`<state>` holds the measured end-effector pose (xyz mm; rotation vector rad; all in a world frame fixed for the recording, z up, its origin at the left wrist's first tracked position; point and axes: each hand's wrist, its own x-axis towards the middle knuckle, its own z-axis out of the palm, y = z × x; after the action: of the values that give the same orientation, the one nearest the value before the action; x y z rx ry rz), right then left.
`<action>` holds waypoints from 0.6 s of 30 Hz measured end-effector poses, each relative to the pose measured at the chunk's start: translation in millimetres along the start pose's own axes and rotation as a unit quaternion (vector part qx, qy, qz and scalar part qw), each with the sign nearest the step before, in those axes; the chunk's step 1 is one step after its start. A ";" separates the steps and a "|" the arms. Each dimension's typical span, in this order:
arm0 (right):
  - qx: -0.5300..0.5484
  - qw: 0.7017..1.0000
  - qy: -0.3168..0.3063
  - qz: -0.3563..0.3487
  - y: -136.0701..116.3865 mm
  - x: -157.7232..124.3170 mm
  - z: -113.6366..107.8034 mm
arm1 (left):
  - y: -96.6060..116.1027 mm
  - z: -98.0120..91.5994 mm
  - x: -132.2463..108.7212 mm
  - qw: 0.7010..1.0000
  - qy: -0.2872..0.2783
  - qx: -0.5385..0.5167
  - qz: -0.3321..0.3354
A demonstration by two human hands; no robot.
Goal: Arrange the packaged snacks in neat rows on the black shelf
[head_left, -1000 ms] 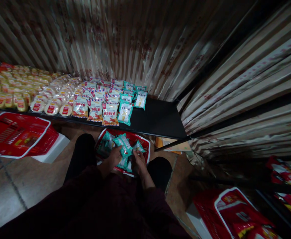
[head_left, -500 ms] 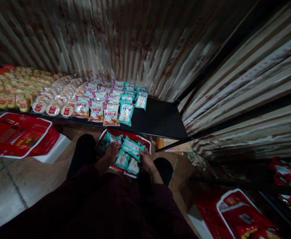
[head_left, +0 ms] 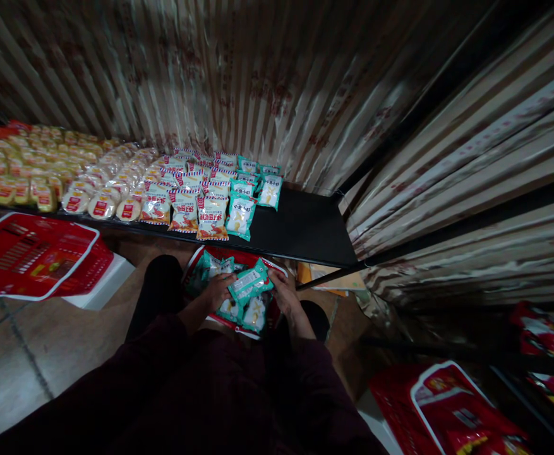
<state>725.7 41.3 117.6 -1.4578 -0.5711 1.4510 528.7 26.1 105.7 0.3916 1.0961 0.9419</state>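
Observation:
A teal snack packet with its printed back up is held between my hands, tilted with its right end higher. My left hand is closed on its left end. At the other end, my right hand grips the packet's right edge with the thumb and fingers. Below them lies an open red bag, which holds several more teal packets with white fronts. Part of those packets is hidden by my hands and the held one.
A low black shelf bears rows of teal, red-and-white, round and yellow packets. On the floor stand red bags at left and right. A striped curtain hangs behind.
The teal packet has turned, its right end rising and its left end dropping. My left hand has shifted right onto its left end.

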 end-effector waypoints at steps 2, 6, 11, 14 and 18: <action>0.029 1.000 0.009 -0.005 4.3 -4.4 2.6 | -2.6 0.1 0.0 1.000 0.016 -0.013 -0.005; 0.054 0.998 -0.011 -0.002 14.0 -16.7 10.9 | -5.0 3.8 1.0 0.999 0.032 -0.035 -0.003; 0.046 0.999 -0.024 0.014 19.6 -24.6 19.8 | -0.8 9.2 -1.7 0.998 0.018 -0.054 -0.009; 0.043 0.999 -0.005 -0.004 18.5 -26.4 23.3 | 1.9 10.0 -5.5 0.998 0.006 -0.058 -0.027; 0.037 0.999 -0.004 -0.029 16.7 -25.7 24.4 | 3.1 11.9 -10.7 0.997 -0.017 -0.058 -0.044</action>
<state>693.2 19.6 120.0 -1.3674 -0.5530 1.4191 536.4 21.3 119.2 0.2607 1.0153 0.9123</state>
